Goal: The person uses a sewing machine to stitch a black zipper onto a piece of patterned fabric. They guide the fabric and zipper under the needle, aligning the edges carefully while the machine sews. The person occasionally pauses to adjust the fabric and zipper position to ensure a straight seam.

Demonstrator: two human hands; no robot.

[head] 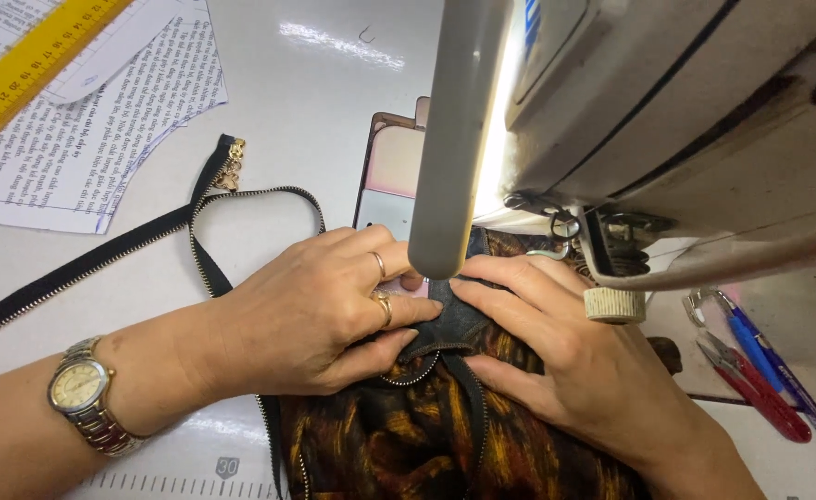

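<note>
My left hand [320, 310], with two rings and a wristwatch [88, 396] on the wrist, presses flat on dark brown and orange patterned fabric [398, 440]. My right hand [570, 356] presses the same fabric from the right. Between my fingertips lies a black zipper [445, 324] with gold teeth, under the sewing machine head [667, 120]. The needle area is hidden behind a pale lamp arm [454, 139]. The zipper's long tail [149, 231] runs off to the left across the white table.
A phone [389, 176] lies behind my left hand. Printed paper pattern pieces [93, 120] and a yellow ruler [28, 65] sit at the far left. Red-handled snips [750, 380] and a blue pen [778, 370] lie at the right. A pale thread spool [614, 305] sits by my right hand.
</note>
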